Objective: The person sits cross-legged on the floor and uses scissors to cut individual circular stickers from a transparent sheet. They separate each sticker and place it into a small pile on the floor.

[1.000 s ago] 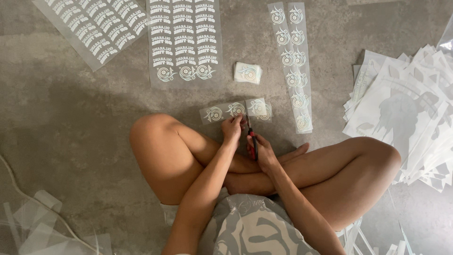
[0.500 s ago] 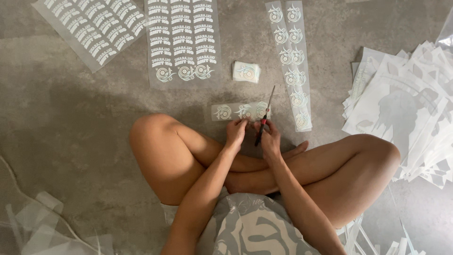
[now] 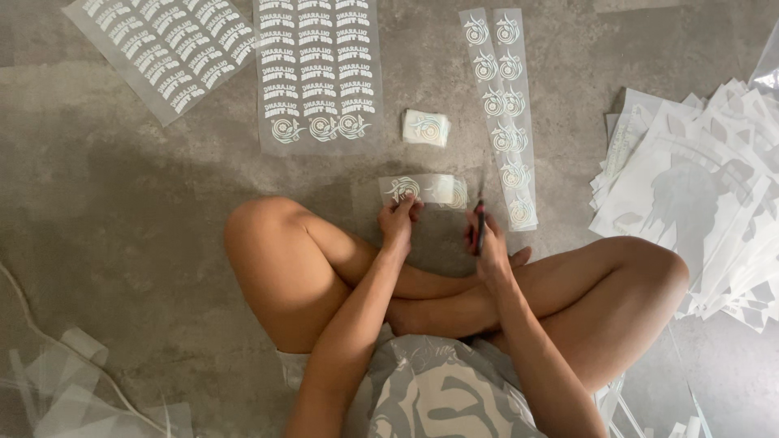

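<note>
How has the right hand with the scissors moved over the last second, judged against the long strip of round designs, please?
Yes. The right hand with the scissors has shifted rightward, closer to the long strip.

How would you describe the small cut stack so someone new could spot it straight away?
On the grey floor, look between the wide printed sheet and the long two-column strip. The small stack lies there alone, squarish and opaque white, unlike the clear films around it.
</note>
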